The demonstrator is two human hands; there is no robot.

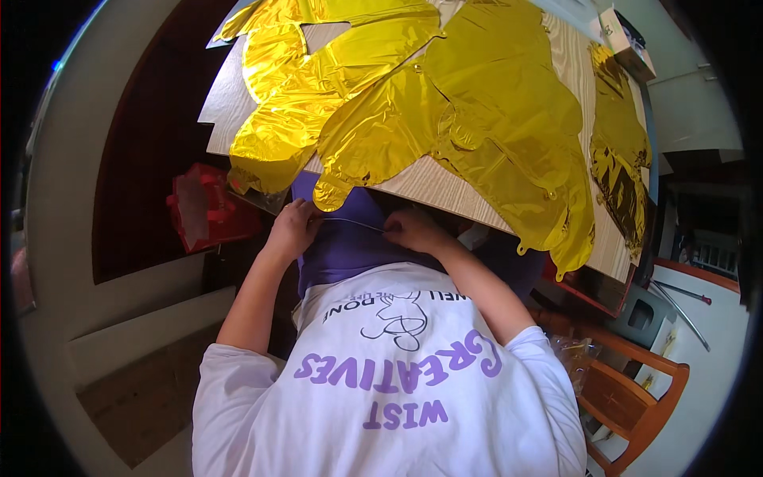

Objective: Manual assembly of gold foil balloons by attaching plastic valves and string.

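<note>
Over my lap, a thin pale strand (350, 221) like a string or thin straw stretches between my two hands, sagging slightly. My left hand (297, 229) pinches its left end, fingers closed. At the other end, my right hand (415, 230) has its fingers closed on the strand too, partly in shadow under the table edge. Just beyond both hands, flat gold foil balloons (501, 87) lie spread over the wood-grain table (449, 188), some lobes hanging past the near edge. One rounded foil tab (332, 193) dangles close to my left hand.
Another crumpled gold foil piece (618, 135) lies at the table's right side, near a small open box (627, 44). A red bag (208, 208) sits left of the table. At the lower right stands a wooden chair (636, 397), with a metal rod (683, 316) behind it.
</note>
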